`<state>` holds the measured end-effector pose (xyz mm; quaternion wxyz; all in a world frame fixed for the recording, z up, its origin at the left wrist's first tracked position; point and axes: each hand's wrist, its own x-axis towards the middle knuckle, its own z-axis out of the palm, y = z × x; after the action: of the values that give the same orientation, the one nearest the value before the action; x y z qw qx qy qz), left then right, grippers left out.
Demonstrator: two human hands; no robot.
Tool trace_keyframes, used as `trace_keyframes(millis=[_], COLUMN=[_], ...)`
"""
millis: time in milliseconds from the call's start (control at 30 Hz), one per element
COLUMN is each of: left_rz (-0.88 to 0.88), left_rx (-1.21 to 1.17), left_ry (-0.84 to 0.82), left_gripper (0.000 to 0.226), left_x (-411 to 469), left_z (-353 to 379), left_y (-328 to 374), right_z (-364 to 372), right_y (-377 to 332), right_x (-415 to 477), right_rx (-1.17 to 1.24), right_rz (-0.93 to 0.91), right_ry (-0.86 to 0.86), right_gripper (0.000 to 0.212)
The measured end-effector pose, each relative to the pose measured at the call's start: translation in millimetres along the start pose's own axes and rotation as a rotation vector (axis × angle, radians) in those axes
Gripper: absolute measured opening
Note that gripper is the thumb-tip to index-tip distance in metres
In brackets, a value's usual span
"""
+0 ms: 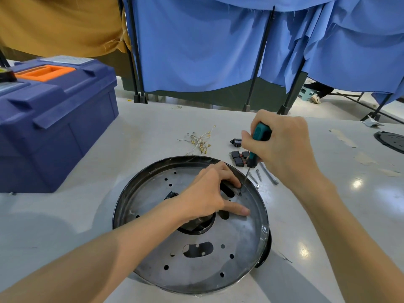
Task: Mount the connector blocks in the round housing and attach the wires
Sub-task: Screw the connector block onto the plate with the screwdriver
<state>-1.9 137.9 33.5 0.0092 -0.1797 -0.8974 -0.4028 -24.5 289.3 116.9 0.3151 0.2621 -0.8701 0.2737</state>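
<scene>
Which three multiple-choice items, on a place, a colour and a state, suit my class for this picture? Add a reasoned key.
1. Where do the loose wires lie?
A on the toolbox
B on the table beyond the round housing
C hanging from the curtain
2. What colour is the screwdriver handle?
A teal and black
B red
C yellow
3. What is the right hand doing?
A lying flat on the table
B pinching a wire
C gripping the screwdriver, tip down on the housing plate
Key: 1 B, they sit past the far rim; 2 A, teal and black show in the grip; 3 C, it wraps the handle, shaft meets the plate.
</scene>
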Motion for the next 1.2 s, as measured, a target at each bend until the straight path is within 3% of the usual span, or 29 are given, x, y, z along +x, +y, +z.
trace_keyframes(millis=[200, 300, 400, 500, 567, 633, 733, 833, 1067, 1133, 1200], left_rz=[0.021, 0.051, 0.072, 0.051, 0.019, 0.012, 0.022, 0.030, 0.071, 0.071, 0.060], left_rx=[-0.113, -0.005, 0.019, 0.041, 0.067, 0.075, 0.067, 0.102, 0.121, 0.131, 0.121], left_ry=[0.079, 0.082, 0.096, 0.087, 0.070, 0.062, 0.060, 0.077, 0.139, 0.135, 0.110], left_gripper=[0.017, 0.024, 0.029, 0.027, 0.026, 0.026, 0.026, 0.020, 0.024, 0.025, 0.025], left_x=[-0.2, -0.2, -0.1, 1.1, 2.6, 2.9, 1.9, 2.6, 0.4, 0.8, 1.4], left_z=[5.9, 9.8, 10.1, 11.0, 11.2, 11.5, 12.2, 14.5, 19.1, 18.8, 17.2], left_y=[0.8, 1.9, 2.4, 4.1, 5.7, 6.7, 7.1, 5.2, 5.4, 5.2, 5.1], right_z=[13.2, 20.4, 21.9, 10.5, 4.0, 4.1, 14.7, 28.0, 40.7, 41.0, 31.3], right_y=[-15.1, -22.4, -19.5, -3.6, 3.4, 6.9, 4.3, -4.1, -17.2, -14.1, -5.1], right_x=[6.8, 11.5, 14.8, 26.2, 36.9, 44.6, 45.2, 41.7, 28.5, 25.2, 29.3], right_rx=[-0.239, -0.377, -0.325, 0.124, 0.627, 0.983, 1.127, 1.147, 0.768, 0.793, 0.992], right_rz=[0.122, 0.165, 0.158, 0.177, 0.259, 0.333, 0.396, 0.468, 0.576, 0.563, 0.579], right_ry=[-0.023, -0.026, 0.010, -0.057, -0.207, -0.399, -0.536, -0.361, 0.423, 0.399, 0.117], right_gripper=[0.039, 0.051, 0.062, 0.064, 0.055, 0.053, 0.063, 0.064, 0.069, 0.068, 0.064])
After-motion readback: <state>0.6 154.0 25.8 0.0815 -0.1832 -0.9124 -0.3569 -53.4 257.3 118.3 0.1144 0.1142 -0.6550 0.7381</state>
